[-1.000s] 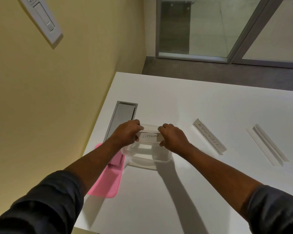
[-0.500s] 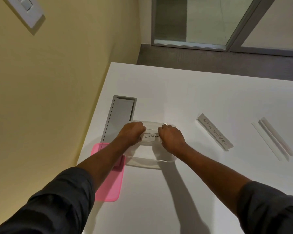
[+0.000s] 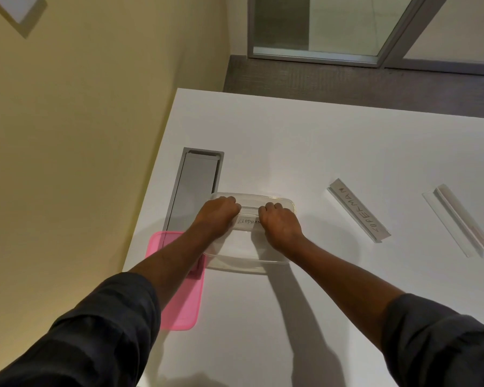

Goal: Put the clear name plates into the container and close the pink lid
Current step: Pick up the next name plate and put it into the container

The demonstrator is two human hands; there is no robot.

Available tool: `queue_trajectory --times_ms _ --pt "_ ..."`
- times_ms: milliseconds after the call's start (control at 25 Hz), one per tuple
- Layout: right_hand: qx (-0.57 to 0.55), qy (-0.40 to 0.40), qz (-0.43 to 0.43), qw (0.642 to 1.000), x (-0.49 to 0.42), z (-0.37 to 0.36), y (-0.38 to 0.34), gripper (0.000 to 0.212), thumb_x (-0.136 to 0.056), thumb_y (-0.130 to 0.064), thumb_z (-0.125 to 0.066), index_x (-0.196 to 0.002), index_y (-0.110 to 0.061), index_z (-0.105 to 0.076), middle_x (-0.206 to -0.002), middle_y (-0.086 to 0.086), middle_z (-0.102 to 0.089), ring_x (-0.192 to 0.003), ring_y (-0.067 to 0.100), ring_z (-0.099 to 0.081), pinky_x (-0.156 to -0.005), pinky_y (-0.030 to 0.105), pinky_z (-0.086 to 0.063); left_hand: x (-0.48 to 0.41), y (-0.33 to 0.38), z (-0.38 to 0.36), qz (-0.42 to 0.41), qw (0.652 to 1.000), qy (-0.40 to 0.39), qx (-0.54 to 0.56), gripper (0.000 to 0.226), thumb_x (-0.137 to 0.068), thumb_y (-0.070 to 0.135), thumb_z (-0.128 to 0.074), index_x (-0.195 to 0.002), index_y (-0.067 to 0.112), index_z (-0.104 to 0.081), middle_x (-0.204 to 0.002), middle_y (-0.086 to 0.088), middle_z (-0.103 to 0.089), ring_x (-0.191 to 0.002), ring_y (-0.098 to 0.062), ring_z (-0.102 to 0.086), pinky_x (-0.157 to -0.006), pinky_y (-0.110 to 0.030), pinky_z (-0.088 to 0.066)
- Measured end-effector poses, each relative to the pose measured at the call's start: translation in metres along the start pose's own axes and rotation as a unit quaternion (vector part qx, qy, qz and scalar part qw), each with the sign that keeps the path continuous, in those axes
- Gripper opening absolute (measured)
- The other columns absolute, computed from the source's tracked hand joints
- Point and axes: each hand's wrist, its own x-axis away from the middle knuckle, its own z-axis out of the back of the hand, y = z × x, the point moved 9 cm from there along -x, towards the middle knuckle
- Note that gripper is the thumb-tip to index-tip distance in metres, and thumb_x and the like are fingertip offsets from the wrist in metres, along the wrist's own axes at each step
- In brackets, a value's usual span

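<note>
A clear plastic container (image 3: 243,261) stands on the white table near its left edge. Inside it my left hand (image 3: 217,215) and my right hand (image 3: 280,222) each grip one end of a clear name plate (image 3: 248,220) with "ELEPHANT" written on it. The plate lies low within the container's walls. A pink lid (image 3: 179,300) lies flat on the table at the container's near left, partly under my left forearm. Two more clear name plates lie to the right: one reading "SUPERMAN" (image 3: 358,210) and a plain one (image 3: 457,223) further right.
A grey cable hatch (image 3: 194,185) is set into the table (image 3: 291,141) just behind the container. A yellow wall runs along the table's left edge. Beyond the far edge are dark carpet and a glass door.
Both hands have lowered the ELEPHANT plate from above the container's rim down into it. The view has tilted downwards slightly.
</note>
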Motion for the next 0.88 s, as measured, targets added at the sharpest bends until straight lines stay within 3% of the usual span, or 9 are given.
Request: queue_trajectory --times_ms 200,360,480,560,720,880 --pt "-0.021 0.020 -0.002 1.000 0.004 0.002 0.001 0.028 -0.082 -0.001 -0.075 -0.107 -0.006 -0.065 -0.098 0.015 -0.069 -0.084 0.030 -0.066 -0.060 0.039 -0.051 0.000 0.001 0.000 -0.002 1.000 0.009 -0.003 0.022 -0.093 0.013 -0.075 -0.114 0.007 -0.074 -0.107 -0.012 -0.073 -0.094 -0.029 -0.071 -0.073 -0.037 -0.058" --pt "-0.083 0.064 -0.002 0.995 0.018 0.026 0.011 0.028 -0.076 0.000 -0.079 -0.099 -0.006 -0.064 -0.092 0.014 -0.068 -0.082 0.034 -0.066 -0.052 0.035 -0.039 -0.001 0.002 0.007 0.007 1.000 0.025 0.008 0.041 -0.083 0.023 -0.087 -0.119 0.012 -0.071 -0.110 -0.010 -0.075 -0.094 -0.029 -0.072 -0.076 -0.042 -0.064" --pt "-0.152 0.106 -0.010 0.983 0.038 0.052 0.035 0.025 -0.090 -0.014 -0.076 -0.110 -0.008 -0.064 -0.105 0.010 -0.068 -0.095 0.033 -0.065 -0.061 0.038 -0.052 -0.004 0.014 0.034 0.019 0.997 0.071 0.029 0.045 -0.087 0.035 -0.085 -0.125 0.015 -0.070 -0.111 -0.007 -0.074 -0.099 -0.029 -0.072 -0.077 -0.041 -0.061" --pt "-0.205 0.132 -0.031 0.969 0.058 0.065 0.063 0.030 -0.097 -0.023 -0.073 -0.124 -0.012 -0.066 -0.116 0.007 -0.070 -0.106 0.030 -0.065 -0.076 0.043 -0.060 -0.007 0.030 0.057 0.032 0.990 0.111 0.077 0.042 -0.090 0.040 -0.082 -0.124 0.018 -0.072 -0.110 -0.004 -0.075 -0.100 -0.028 -0.072 -0.077 -0.038 -0.059" --pt "-0.295 0.192 -0.111 0.929 0.100 0.070 0.139 0.039 -0.096 -0.027 -0.076 -0.132 -0.016 -0.068 -0.130 0.003 -0.073 -0.118 0.025 -0.068 -0.094 0.042 -0.059 -0.023 0.094 0.084 0.048 0.963 0.146 0.220 0.028 -0.094 0.037 -0.077 -0.118 0.024 -0.076 -0.103 0.003 -0.078 -0.094 -0.020 -0.072 -0.079 -0.030 -0.051" --pt "-0.304 0.171 -0.194 0.917 0.135 0.049 0.218 0.034 -0.093 -0.024 -0.079 -0.125 -0.014 -0.071 -0.120 0.006 -0.074 -0.108 0.030 -0.070 -0.085 0.038 -0.057 -0.050 0.168 0.070 0.104 0.887 0.090 0.442 0.021 -0.089 0.024 -0.080 -0.109 0.019 -0.081 -0.081 0.005 -0.075 -0.075 -0.011 -0.069 -0.078 -0.021 -0.055"
